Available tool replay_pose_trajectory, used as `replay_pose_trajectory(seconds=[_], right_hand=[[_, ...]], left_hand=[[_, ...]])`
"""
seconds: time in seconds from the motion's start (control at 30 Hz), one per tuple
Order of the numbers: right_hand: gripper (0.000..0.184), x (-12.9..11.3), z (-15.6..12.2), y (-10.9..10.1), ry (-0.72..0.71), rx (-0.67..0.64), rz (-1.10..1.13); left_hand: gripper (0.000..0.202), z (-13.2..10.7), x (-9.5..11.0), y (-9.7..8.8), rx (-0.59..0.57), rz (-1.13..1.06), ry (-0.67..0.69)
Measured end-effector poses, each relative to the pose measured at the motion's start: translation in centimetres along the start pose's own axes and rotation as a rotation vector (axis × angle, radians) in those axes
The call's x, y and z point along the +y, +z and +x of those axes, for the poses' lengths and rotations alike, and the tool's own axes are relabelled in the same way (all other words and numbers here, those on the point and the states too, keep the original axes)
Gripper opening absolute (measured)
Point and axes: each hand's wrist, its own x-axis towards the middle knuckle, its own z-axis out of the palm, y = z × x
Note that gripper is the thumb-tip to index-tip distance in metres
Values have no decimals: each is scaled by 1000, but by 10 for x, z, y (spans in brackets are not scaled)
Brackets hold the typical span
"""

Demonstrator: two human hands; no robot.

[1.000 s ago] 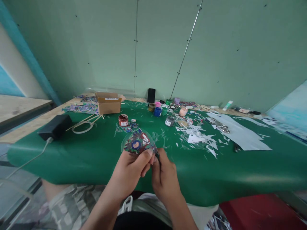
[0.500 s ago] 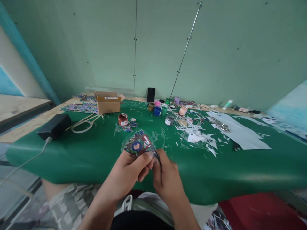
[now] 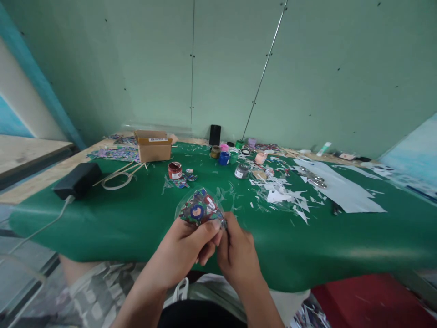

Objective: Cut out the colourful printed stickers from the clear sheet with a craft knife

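My left hand (image 3: 184, 248) and my right hand (image 3: 237, 253) meet above the near edge of the green table (image 3: 102, 228). Between them they pinch a small colourful patterned piece in clear film (image 3: 200, 210), red, blue and green. The left thumb and fingers grip its lower edge. My right hand's fingertips close on its right corner. The piece is tilted toward me.
A red jar (image 3: 175, 170), blue jar (image 3: 224, 158) and other small pots stand mid-table. A cardboard box (image 3: 153, 146) and black adapter (image 3: 78, 180) with cable lie left. White paper scraps (image 3: 283, 196), a large white sheet (image 3: 337, 191) and scissors (image 3: 312, 178) lie right. A phone (image 3: 215, 135) leans on the wall.
The patterned piece has turned slightly and shifted a little right between my fingers. Both hands stay together in nearly the same place.
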Motion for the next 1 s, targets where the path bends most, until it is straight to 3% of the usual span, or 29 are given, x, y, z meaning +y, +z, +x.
replay_pose_trajectory(seconds=[0.5, 0.7, 0.87, 1.0], right_hand=[[18, 0, 0, 2, 8, 13, 18], [18, -2, 0, 0, -68, 48, 7], [17, -5, -2, -1, -69, 41, 50], [17, -5, -2, 0, -43, 30, 65]], left_hand=[[36, 0, -3, -1, -38, 14, -5], [50, -8, -7, -3, 141, 285, 97], [42, -11, -6, -3, 368, 558, 286], [36, -8, 1, -2, 458, 668, 371]])
